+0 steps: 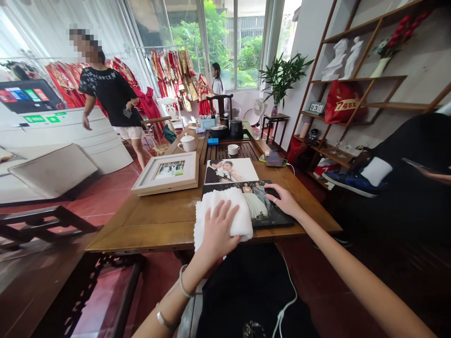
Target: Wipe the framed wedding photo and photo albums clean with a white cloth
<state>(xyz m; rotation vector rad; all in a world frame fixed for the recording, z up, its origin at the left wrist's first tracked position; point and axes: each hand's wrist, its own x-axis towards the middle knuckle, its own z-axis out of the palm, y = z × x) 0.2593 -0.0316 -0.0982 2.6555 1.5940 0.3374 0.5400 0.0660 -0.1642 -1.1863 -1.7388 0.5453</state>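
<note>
My left hand [218, 230] lies flat on a folded white cloth [243, 211], pressing it onto the left part of a dark photo album [271, 216] that rests at the near edge of the wooden table [158, 220]. My right hand [283, 199] rests with fingers spread on the album's right side, over its wedding picture. Just behind the album lies a second, lighter wedding print [230, 170]. A white framed photo [167, 172] sits to the left of it.
Farther along the table stand a white teapot [187, 142], a cup [233, 149], a black kettle [236, 127] and a phone [275, 160]. A person in black [111, 96] walks at left, another stands by the window. Someone's legs rest at right. A dark chair [45, 225] is at left.
</note>
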